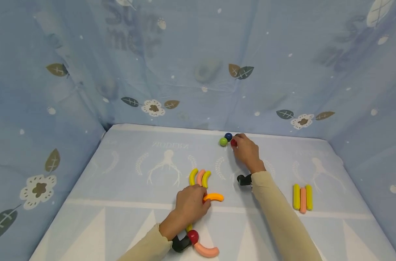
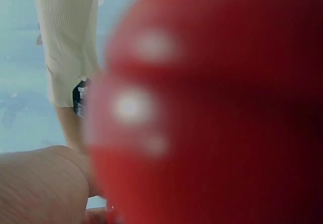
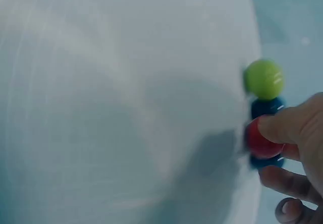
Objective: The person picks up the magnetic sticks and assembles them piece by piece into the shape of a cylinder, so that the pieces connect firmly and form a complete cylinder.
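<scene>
My right hand (image 1: 247, 150) pinches a red ball (image 3: 262, 139) at the table's back edge, thumb against its front. Beside it sit a green ball (image 1: 223, 141) and a blue ball (image 1: 228, 136); another blue ball (image 3: 266, 162) shows partly beneath the red one in the right wrist view. My left hand (image 1: 190, 204) curls over a small red ball, mostly hidden, from which a curved orange stick (image 1: 214, 197) points right. Another red ball (image 1: 193, 236) lies near the left wrist, against a curved pink stick (image 1: 206, 251) and a partly covered yellow stick (image 1: 189, 227).
Two curved yellow sticks (image 1: 193, 176) flank a curved pink stick (image 1: 201, 177) beyond the left hand. Straight yellow sticks (image 1: 296, 197) and a pink stick (image 1: 303, 200) lie at the right. Patterned cloth (image 1: 198, 72) hangs behind the table.
</scene>
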`<state>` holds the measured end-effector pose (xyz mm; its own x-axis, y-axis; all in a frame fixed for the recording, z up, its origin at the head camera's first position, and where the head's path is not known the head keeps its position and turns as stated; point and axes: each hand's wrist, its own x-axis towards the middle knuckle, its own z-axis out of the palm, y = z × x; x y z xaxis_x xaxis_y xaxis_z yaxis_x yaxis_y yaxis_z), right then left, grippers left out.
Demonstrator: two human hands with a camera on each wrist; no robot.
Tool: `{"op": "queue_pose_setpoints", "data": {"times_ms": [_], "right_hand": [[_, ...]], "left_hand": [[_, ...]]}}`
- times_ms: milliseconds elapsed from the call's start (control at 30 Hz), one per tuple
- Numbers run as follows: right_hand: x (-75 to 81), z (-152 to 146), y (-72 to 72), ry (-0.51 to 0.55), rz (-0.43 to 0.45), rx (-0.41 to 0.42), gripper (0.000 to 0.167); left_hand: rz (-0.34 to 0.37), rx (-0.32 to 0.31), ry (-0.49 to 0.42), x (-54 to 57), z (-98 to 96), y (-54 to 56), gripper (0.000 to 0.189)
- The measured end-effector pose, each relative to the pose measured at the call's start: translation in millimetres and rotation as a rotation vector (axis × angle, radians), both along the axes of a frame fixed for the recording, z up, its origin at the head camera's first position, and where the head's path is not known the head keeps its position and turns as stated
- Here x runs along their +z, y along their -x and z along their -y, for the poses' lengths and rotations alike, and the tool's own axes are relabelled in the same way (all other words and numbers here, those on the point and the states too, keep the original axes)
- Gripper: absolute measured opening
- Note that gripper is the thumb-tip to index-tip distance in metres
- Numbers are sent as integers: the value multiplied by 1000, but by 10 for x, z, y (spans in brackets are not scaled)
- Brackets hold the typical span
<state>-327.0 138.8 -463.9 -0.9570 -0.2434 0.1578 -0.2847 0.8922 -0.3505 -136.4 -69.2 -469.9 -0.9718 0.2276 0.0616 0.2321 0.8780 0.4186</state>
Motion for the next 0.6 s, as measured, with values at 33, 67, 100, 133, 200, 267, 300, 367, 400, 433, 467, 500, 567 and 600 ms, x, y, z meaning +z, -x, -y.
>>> {"op": "queue_pose_setpoints", "data": {"times_ms": [33,67,100,133,200,267,300,367,400,433,467,500,567,600], "right_hand": [[-28,-22,9,-19,21,-9,39],[-55,-41,4,-28,38,-11,39],[-80,-59,-13,-27,48,-7,40],[-104,-73,-42,-13,56,-1,40],[-150,-97,-129,53,65,22,41],[-192,-122,-251,149,76,75,41],[-205,-133,-325,205,85,106,42],[-228,-157,-491,320,111,174,43],[-228,-169,-584,377,133,203,43],[-226,-177,-676,433,157,228,43],[-222,-186,-768,487,183,249,42],[-214,-190,-857,544,216,255,41],[-204,-197,-1018,647,289,261,40],[-197,-201,-1093,697,324,261,40]], "left_hand": [[-3,-4,3,-3,-5,-12,17],[-7,-8,8,-2,-9,-24,17],[-9,-11,15,-2,-11,-37,18],[-10,-14,24,-2,-13,-49,19],[-4,-23,49,4,-15,-74,23],[12,-31,77,11,-19,-96,29],[16,-35,87,12,-20,-105,32],[25,-39,103,13,-24,-116,35],[26,-39,108,13,-26,-119,35],[23,-36,110,8,-27,-120,34],[18,-30,107,4,-29,-118,32],[10,-24,105,-2,-30,-117,30],[-1,-8,97,-11,-30,-116,26],[-11,1,89,-15,-31,-115,24]]}}
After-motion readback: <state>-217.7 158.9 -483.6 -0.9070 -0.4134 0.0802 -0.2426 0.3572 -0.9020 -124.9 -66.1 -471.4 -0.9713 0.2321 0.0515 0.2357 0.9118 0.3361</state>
